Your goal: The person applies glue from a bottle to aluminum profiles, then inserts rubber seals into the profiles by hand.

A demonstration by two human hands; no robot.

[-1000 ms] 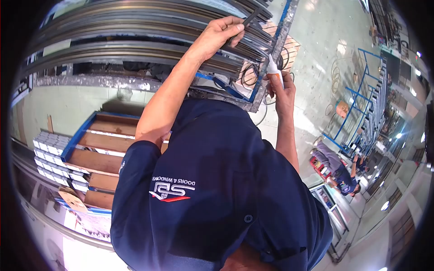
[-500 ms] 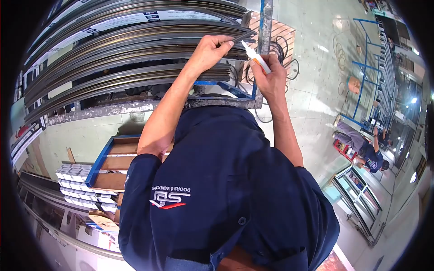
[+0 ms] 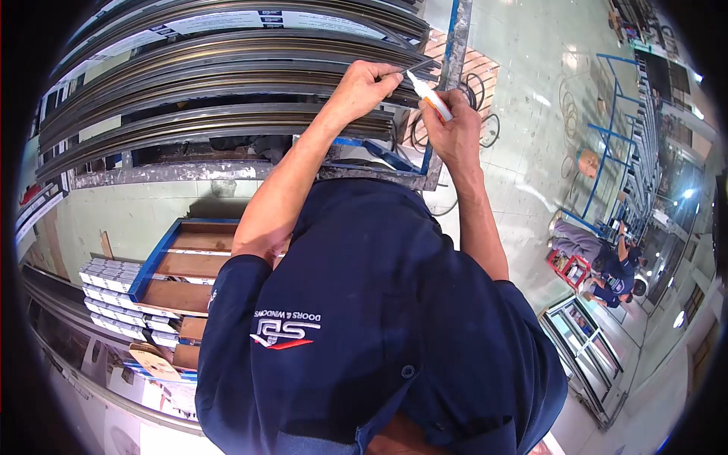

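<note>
One slim white bottle (image 3: 431,98), orange-marked, tapering to a narrow tip, grasped by the curled right hand (image 3: 457,129), its tip close by one thin dark strip (image 3: 425,66), pinched in the left hand (image 3: 365,91) (thumb against finger), near many long dark profiles (image 3: 227,125)

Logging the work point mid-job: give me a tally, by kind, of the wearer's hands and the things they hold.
Bare hands: 2, the left hand and the right hand
White-and-orange squeeze bottle: 1
Dark strip: 1
Total: 4
</note>
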